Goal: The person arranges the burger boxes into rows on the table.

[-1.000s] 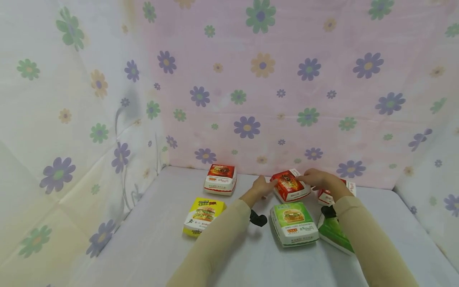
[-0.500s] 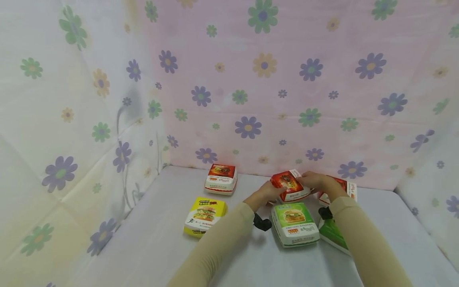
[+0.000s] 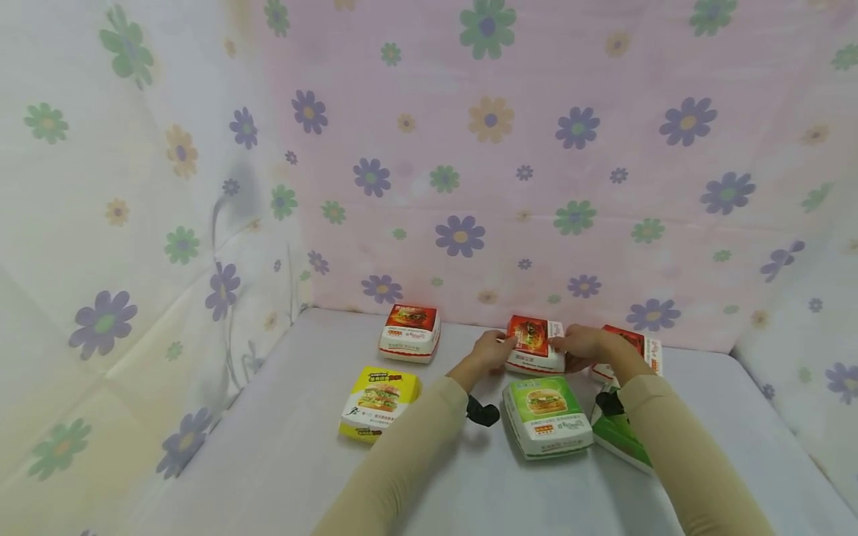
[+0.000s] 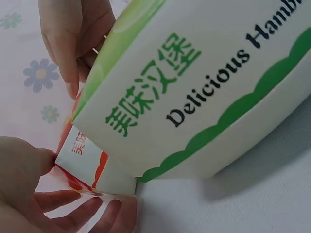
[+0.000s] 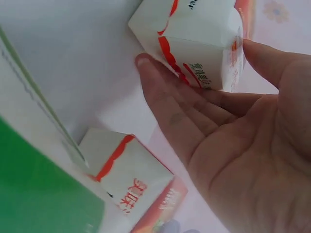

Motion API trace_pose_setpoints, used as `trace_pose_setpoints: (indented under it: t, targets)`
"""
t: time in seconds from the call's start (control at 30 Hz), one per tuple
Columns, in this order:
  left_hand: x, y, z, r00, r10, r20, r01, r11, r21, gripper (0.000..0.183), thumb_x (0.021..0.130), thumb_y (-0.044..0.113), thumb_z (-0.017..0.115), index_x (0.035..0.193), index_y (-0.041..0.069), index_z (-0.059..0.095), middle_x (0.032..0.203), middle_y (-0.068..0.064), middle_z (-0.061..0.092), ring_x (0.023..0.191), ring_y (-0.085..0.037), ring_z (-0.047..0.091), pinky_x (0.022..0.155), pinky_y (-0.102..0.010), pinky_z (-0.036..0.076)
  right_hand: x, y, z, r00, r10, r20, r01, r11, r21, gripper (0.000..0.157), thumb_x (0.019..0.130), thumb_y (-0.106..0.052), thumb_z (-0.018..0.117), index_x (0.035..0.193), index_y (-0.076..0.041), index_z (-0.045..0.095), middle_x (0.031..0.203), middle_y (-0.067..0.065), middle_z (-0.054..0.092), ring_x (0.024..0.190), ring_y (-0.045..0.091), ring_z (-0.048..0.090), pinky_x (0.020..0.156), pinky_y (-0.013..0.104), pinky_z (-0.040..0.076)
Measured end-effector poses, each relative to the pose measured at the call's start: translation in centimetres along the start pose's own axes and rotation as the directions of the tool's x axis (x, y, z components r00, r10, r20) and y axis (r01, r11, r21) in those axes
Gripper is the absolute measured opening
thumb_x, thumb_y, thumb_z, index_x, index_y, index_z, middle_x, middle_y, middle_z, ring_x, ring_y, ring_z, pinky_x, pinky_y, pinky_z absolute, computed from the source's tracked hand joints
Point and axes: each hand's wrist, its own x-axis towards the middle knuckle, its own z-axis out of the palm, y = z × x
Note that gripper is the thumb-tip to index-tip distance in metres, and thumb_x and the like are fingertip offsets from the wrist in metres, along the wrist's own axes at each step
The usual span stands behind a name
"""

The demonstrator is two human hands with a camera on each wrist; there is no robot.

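Observation:
A red-and-white burger box (image 3: 529, 335) sits near the back wall, between my two hands. My left hand (image 3: 485, 353) grips its left side. In the left wrist view, the thumb (image 4: 46, 161) is at a corner and the fingers curl along the lower edge. From the right, my right hand (image 3: 588, 348) holds it, thumb on one face and fingers along the white side, as the right wrist view shows. Just in front lies a green burger box (image 3: 546, 406), which covers much of the held box in the left wrist view.
Another red box (image 3: 410, 327) stands back left, with a yellow one (image 3: 378, 398) before it. Right of my right hand is a third red box (image 3: 646, 350), partly hidden; a second green box (image 3: 620, 438) lies under my right forearm. Flowered cloth walls (image 3: 402, 246) enclose the table.
The held red box has turned from a slant to sit squarer to the back wall. My left hand has shifted right, then back left along its side. The other boxes stay put.

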Motion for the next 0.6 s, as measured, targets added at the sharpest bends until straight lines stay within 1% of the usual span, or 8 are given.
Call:
trace_pose_setpoints:
  t: [0.03, 0.13, 0.2, 0.27, 0.33, 0.4, 0.47, 0.6]
  targets:
    - [0.0, 0.0, 0.0, 1.000, 0.004, 0.003, -0.004, 1.000, 0.000, 0.046, 0.105, 0.037, 0.057, 0.138, 0.005, 0.058, 0.118, -0.010, 0.065, 0.087, -0.017, 0.058, 0.063, -0.030, 0.054, -0.1, -0.1, -0.1, 1.000, 0.007, 0.012, -0.006, 1.000, -0.012, 0.045, 0.112, -0.025, 0.038, 0.117, 0.014, 0.059, 0.105, 0.024, 0.070, 0.096, 0.033, 0.073, 0.089, 0.047, 0.059]
    - [-0.1, 0.0, -0.1, 1.000, 0.001, -0.008, -0.001, 1.000, 0.027, 0.047, 0.105, 0.038, 0.057, 0.139, 0.005, 0.057, 0.123, -0.011, 0.064, 0.090, -0.018, 0.060, 0.065, -0.031, 0.055, -0.6, -0.3, -0.4, 0.999, 0.048, 0.022, -0.047, 0.998, -0.043, 0.052, 0.112, -0.029, 0.036, 0.129, 0.018, 0.051, 0.107, 0.028, 0.067, 0.096, 0.034, 0.071, 0.087, 0.046, 0.060]
    - [-0.4, -0.1, -0.2, 1.000, -0.002, -0.011, 0.002, 0.999, 0.044, 0.051, 0.105, 0.040, 0.056, 0.141, 0.004, 0.054, 0.128, -0.012, 0.063, 0.094, -0.019, 0.061, 0.067, -0.033, 0.056, -0.9, -0.5, -0.6, 0.997, 0.077, 0.027, -0.076, 0.996, -0.049, 0.059, 0.113, -0.032, 0.033, 0.139, 0.021, 0.039, 0.114, 0.035, 0.064, 0.100, 0.038, 0.071, 0.088, 0.048, 0.059]
    - [-0.7, -0.1, -0.4, 1.000, 0.000, -0.010, 0.000, 0.998, 0.057, 0.057, 0.104, 0.044, 0.057, 0.144, 0.004, 0.052, 0.131, -0.013, 0.061, 0.098, -0.021, 0.061, 0.069, -0.034, 0.057, -1.2, -0.7, -0.9, 0.996, 0.094, 0.007, -0.093, 0.994, -0.063, 0.065, 0.113, -0.034, 0.032, 0.148, 0.020, 0.026, 0.123, 0.039, 0.060, 0.106, 0.042, 0.069, 0.090, 0.050, 0.058]
    - [-1.0, 0.1, -0.6, 1.000, 0.006, 0.008, -0.006, 0.999, 0.053, 0.063, 0.102, 0.047, 0.059, 0.145, 0.003, 0.049, 0.134, -0.015, 0.060, 0.100, -0.022, 0.061, 0.071, -0.035, 0.058, -1.4, -0.7, -1.1, 0.996, 0.093, -0.010, -0.093, 0.993, -0.072, 0.067, 0.113, -0.034, 0.030, 0.150, 0.020, 0.020, 0.132, 0.043, 0.052, 0.114, 0.047, 0.065, 0.093, 0.052, 0.057]
    - [-1.4, 0.2, -0.8, 1.000, 0.006, 0.029, -0.007, 0.999, 0.042, 0.068, 0.100, 0.049, 0.062, 0.147, 0.002, 0.047, 0.134, -0.016, 0.059, 0.099, -0.023, 0.060, 0.072, -0.036, 0.059, -1.2, -0.6, -1.3, 0.997, 0.072, -0.029, -0.074, 0.995, -0.067, 0.066, 0.113, -0.033, 0.030, 0.152, 0.019, 0.017, 0.142, 0.044, 0.042, 0.122, 0.052, 0.058, 0.097, 0.054, 0.054]
    - [-1.7, 0.3, -0.8, 0.999, 0.003, 0.050, -0.005, 0.999, 0.038, 0.071, 0.098, 0.049, 0.065, 0.148, 0.002, 0.046, 0.135, -0.016, 0.059, 0.095, -0.022, 0.061, 0.072, -0.036, 0.059, -0.9, -0.4, -1.3, 0.998, 0.054, -0.045, -0.055, 0.998, -0.025, 0.067, 0.113, -0.032, 0.030, 0.155, 0.016, 0.010, 0.153, 0.044, 0.027, 0.130, 0.056, 0.048, 0.102, 0.057, 0.050]
    - [-2.2, 0.4, -0.6, 0.998, -0.002, 0.066, 0.001, 1.000, 0.013, 0.072, 0.097, 0.048, 0.069, 0.147, 0.003, 0.045, 0.133, -0.015, 0.060, 0.092, -0.020, 0.061, 0.072, -0.036, 0.059, 0.1, 0.0, -1.0, 0.997, 0.026, -0.070, -0.020, 0.996, 0.082, 0.072, 0.113, -0.031, 0.031, 0.159, 0.006, -0.011, 0.162, 0.038, -0.004, 0.142, 0.060, 0.026, 0.113, 0.062, 0.037]
